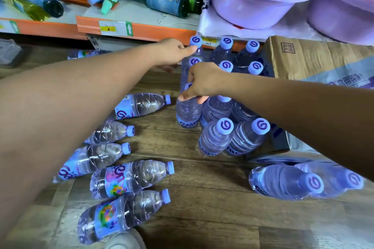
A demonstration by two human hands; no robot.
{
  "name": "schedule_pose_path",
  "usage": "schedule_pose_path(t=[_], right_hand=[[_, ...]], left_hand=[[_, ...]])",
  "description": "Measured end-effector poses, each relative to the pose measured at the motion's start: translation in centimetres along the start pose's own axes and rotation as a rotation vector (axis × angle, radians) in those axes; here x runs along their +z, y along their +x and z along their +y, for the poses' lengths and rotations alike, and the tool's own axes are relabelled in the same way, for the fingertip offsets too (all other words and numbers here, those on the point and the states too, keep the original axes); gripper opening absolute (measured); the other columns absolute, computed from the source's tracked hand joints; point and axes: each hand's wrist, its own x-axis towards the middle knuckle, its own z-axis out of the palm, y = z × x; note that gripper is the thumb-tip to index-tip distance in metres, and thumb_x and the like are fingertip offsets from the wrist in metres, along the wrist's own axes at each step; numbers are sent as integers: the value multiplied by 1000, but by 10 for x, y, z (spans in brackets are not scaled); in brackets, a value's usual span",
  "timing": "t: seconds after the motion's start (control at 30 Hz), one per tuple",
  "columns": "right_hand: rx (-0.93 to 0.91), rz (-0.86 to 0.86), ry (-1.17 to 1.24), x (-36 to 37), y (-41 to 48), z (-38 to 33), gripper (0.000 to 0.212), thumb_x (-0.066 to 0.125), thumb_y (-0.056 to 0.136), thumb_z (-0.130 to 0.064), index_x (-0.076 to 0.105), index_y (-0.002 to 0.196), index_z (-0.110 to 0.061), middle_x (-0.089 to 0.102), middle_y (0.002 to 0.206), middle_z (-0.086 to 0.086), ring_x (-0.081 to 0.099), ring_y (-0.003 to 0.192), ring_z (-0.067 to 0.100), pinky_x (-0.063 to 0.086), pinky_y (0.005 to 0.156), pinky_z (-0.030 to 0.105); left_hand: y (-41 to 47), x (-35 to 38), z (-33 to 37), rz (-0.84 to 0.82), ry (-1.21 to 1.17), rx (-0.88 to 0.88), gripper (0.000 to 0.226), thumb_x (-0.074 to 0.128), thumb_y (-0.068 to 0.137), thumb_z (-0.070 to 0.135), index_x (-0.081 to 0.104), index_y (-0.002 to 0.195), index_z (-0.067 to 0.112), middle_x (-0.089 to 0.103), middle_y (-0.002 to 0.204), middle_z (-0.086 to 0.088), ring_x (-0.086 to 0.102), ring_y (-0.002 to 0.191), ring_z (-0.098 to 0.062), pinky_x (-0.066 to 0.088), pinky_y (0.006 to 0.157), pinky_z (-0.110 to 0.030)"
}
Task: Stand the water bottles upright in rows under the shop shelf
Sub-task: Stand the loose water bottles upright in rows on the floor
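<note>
Several clear water bottles with blue caps stand upright in rows (pixel 238 66) on the wooden floor, reaching back under the orange shelf edge (pixel 141 30). My right hand (pixel 202 83) grips the neck of an upright bottle (pixel 189 113) at the left end of a row. My left hand (pixel 172 51) reaches to the rearmost left bottle (pixel 196 43), thumb and fingers pinching its neck just below the cap. Several more bottles lie on their sides on the floor at left (pixel 125 180). Two others lean at the lower right (pixel 283 182).
A cardboard box (pixel 315 58) lies right of the rows. Lilac plastic basins (pixel 253 0) and glass bottles (pixel 166 2) crowd the shelf above. One water bottle lies far back under the shelf (pixel 87 53). A white shoe tip (pixel 125 240) shows at the bottom edge.
</note>
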Motion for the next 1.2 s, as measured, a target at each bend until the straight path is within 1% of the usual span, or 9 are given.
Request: schedule_pose_path(t=[0.17, 0.3, 0.53, 0.7, 0.77, 0.83, 0.93, 1.0, 1.2], right_hand=[[32, -68, 1, -7, 8, -10, 37, 76, 77, -35, 46, 74, -12, 59, 66, 1, 63, 50, 11, 44, 56, 18], [43, -119, 20, -11, 14, -15, 42, 78, 76, -30, 42, 66, -13, 50, 72, 2, 62, 36, 7, 50, 53, 21], [88, -223, 39, -18, 19, -16, 33, 79, 75, -29, 53, 81, -9, 48, 112, 4, 71, 78, 19, 59, 79, 29], [116, -97, -416, -7, -4, -42, 42, 71, 81, -38, 51, 64, -6, 54, 51, 3, 53, 55, 20, 40, 55, 26], [110, -6, -579, 2, -12, -50, 39, 71, 81, -36, 55, 72, -3, 55, 68, 8, 56, 77, 29, 36, 59, 28], [112, 115, -711, 15, -15, -63, 35, 66, 85, -29, 61, 110, -5, 53, 112, 15, 48, 115, 34, 39, 75, 36], [-143, 289, -723, 52, -9, -85, 35, 56, 88, -14, 57, 123, -8, 43, 131, 16, 40, 124, 35, 39, 73, 37], [-264, 205, -538, 91, -5, -90, 31, 55, 88, -14, 58, 118, -9, 49, 125, 14, 48, 118, 34, 37, 68, 34], [-157, -153, -333, 157, -15, -56, 25, 64, 85, -22, 63, 101, -3, 65, 104, 16, 63, 101, 32, 45, 64, 27]], left_hand=[[-30, -9, -25, 19, -18, -69, 33, 43, 96, 41, 52, 78, 16, 56, 90, -14, 56, 81, -26, 50, 67, -33], [-47, -5, -54, -43, 58, -150, 36, 44, 96, 40, 56, 100, 7, 59, 92, -17, 59, 76, -26, 54, 86, -43], [-41, -17, -77, 30, 466, -84, 45, 39, 98, 40, 55, 116, 2, 61, 110, -22, 56, 106, -32, 41, 90, -34], [-92, -8, -121, -78, 650, -50, 43, 46, 95, 39, 50, 127, 10, 60, 120, -21, 56, 111, -35, 45, 91, -37], [-110, -4, -138, -79, 688, -39, 47, 45, 95, 40, 42, 135, 15, 56, 127, -20, 54, 114, -36, 44, 90, -37], [-117, -2, -150, -52, 726, 11, 49, 44, 95, 41, 37, 138, 17, 49, 134, -18, 52, 116, -36, 43, 91, -38], [-117, -5, -162, -19, 773, 73, 49, 42, 95, 42, 36, 139, 22, 46, 138, -13, 49, 121, -35, 43, 98, -40], [-115, -9, -168, -33, 808, 89, 47, 44, 95, 41, 40, 137, 20, 48, 135, -13, 49, 122, -34, 43, 99, -39], [-110, -6, -155, -105, 867, 104, 46, 47, 95, 36, 42, 136, 15, 48, 137, -16, 48, 123, -32, 39, 100, -36]])
